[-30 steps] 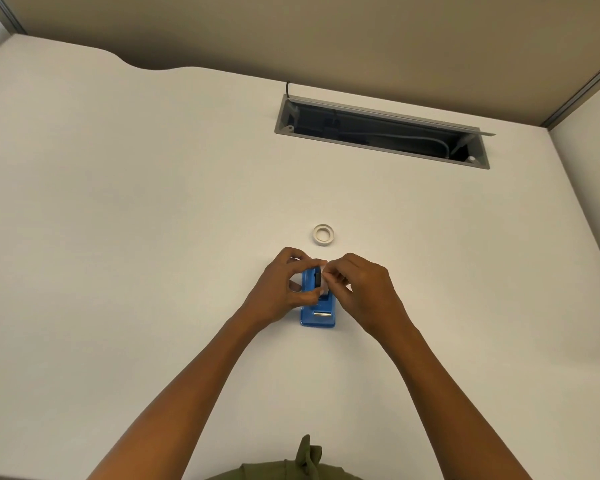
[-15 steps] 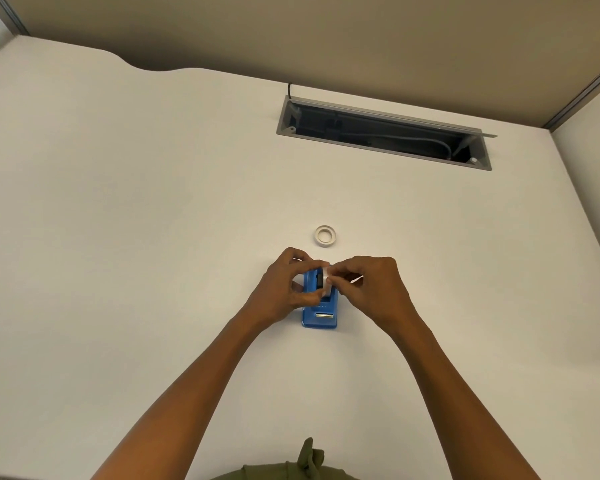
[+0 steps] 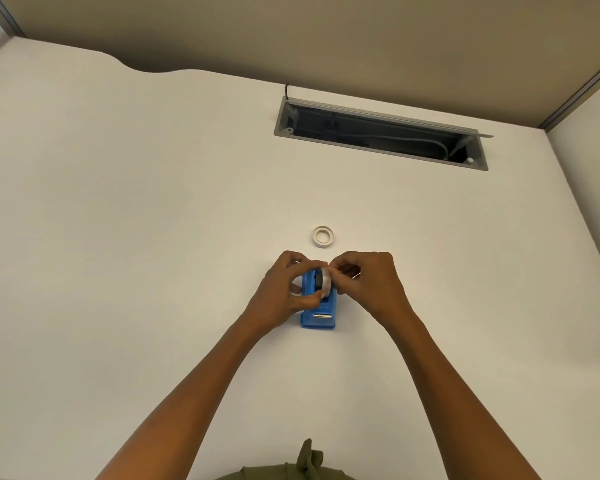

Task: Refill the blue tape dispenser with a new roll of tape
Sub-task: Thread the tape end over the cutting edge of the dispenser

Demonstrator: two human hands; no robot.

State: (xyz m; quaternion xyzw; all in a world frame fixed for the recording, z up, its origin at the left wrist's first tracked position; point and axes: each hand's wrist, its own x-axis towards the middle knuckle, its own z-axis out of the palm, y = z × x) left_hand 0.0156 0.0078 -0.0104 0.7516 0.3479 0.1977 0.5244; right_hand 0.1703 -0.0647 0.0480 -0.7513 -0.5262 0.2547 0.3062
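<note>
— Sitting flat on the white desk (image 3: pixel 118 237), is that the blue tape dispenser (image 3: pixel 318 317)?

— Yes, near the middle of the desk, its metal cutter end toward the person. Both hands meet over its far half.

— And the new roll?

— A clear tape roll (image 3: pixel 325 280) stands on edge in the dispenser's cradle, with a dark hub showing at its left side. The left hand (image 3: pixel 284 289) curls around the roll from the left, thumb and fingers closed on it, thumb low near the dispenser's top. The right hand (image 3: pixel 371 285) comes in from the right, thumb and forefinger pinched together at the roll's upper edge; whether they grip a loose end of tape or the roll itself, I cannot tell.

— Anything else around?

— A white empty tape core (image 3: pixel 324 236) lies flat just beyond the hands, apart from them. Farther back, an open cable tray (image 3: pixel 381 133) is set into the desk, with wires inside.
</note>
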